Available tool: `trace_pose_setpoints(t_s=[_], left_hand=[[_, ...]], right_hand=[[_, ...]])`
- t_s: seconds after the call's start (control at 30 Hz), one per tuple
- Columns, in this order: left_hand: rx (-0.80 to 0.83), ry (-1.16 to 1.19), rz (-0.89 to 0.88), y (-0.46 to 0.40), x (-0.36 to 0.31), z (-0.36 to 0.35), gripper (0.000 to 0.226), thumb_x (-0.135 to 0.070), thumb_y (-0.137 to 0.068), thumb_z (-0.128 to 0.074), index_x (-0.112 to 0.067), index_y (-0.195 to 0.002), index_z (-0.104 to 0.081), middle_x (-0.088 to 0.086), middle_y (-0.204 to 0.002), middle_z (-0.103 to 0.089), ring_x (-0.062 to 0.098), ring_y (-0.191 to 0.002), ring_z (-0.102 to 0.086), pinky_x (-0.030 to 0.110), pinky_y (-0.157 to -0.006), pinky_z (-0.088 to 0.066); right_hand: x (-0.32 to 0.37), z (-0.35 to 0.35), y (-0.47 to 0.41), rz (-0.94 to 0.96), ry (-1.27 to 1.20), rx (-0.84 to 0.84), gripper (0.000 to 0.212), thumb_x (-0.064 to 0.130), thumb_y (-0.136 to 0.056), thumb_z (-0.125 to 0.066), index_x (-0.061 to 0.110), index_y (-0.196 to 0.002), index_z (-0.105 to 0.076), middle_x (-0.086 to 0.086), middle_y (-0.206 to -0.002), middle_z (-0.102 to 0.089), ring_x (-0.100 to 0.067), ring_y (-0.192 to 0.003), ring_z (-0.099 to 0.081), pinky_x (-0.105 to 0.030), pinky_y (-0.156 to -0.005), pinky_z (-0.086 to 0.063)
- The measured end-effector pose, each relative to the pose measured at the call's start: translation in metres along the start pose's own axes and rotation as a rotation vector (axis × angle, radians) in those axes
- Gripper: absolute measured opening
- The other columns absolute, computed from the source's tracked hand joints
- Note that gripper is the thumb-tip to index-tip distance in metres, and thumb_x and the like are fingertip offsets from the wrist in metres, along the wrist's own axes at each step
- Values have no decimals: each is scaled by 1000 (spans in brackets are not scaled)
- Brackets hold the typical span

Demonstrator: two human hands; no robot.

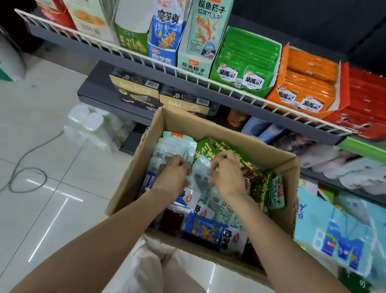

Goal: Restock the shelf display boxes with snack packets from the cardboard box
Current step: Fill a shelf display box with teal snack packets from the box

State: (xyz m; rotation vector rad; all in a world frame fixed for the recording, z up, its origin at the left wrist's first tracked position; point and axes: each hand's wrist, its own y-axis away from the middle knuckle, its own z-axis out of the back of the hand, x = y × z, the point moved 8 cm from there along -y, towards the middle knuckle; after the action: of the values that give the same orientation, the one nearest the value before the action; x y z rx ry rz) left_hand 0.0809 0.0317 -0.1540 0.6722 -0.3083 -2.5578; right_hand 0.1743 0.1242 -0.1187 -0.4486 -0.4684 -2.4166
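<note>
An open cardboard box (135, 163) rests on my lap, filled with several snack packets: pale mint ones (174, 145), blue ones (207, 230) and green ones (261, 188). My left hand (173, 175) is down in the box, its fingers closed on pale mint packets. My right hand (227, 173) pinches a pale mint packet (201, 165) beside it. On the shelf above stand the display boxes: a mint one (194, 66), a blue one (161, 55), a green one (244, 61), an orange one (304, 85) and a red one (371, 107).
A white wire rail (149, 59) runs along the shelf's front edge. Dark boxes (159, 97) sit on the lower shelf behind the cardboard box. Light blue packs (348, 232) lie to the right. A grey cable (19, 171) loops on the tiled floor at left, near wrapped white rolls (93, 125).
</note>
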Motion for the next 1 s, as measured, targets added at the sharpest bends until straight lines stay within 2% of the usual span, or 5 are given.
trace_pose_setpoints(t_s=[0.17,0.4,0.63,0.77,1.0], left_hand=[[-7,50,64,-6,2,6,24,-17,-89,-61,-20,-113,-61,4,-118,-59,23,-115,-47,38,-96,-35],[-12,567,-4,-7,-23,88,16,-24,-88,-65,-9,-94,-69,7,-85,-67,18,-79,-59,29,-72,-46],[-81,680,-52,-9,-50,154,9,-22,-85,-69,-15,-87,-65,3,-80,-66,18,-80,-63,29,-75,-48],[-238,645,-81,-3,-61,195,18,-21,-84,-71,-13,-91,-56,-8,-57,-55,-1,-47,-47,18,-49,-35],[-120,857,81,-20,-24,253,23,-37,-97,-47,-22,-114,-51,9,-97,-68,19,-72,-68,33,-62,-58]], right_hand=[[-20,30,6,-135,-292,-9,12,13,-97,-49,10,-87,-42,-6,-78,-55,-18,-69,-52,-30,-56,-39],[-16,65,7,-54,-457,-35,18,14,-97,-48,10,-108,-62,-5,-108,-65,-22,-103,-60,-37,-85,-47],[41,110,4,-41,-862,119,14,22,-99,-47,20,-94,-61,-2,-90,-64,-13,-81,-64,-24,-59,-57],[69,138,-7,95,-701,113,6,22,-89,-64,17,-88,-65,2,-82,-62,-11,-77,-62,-36,-62,-59],[66,178,-50,-160,-1115,-132,8,6,-92,-58,12,-95,-62,-6,-86,-65,-14,-70,-63,-23,-53,-54]])
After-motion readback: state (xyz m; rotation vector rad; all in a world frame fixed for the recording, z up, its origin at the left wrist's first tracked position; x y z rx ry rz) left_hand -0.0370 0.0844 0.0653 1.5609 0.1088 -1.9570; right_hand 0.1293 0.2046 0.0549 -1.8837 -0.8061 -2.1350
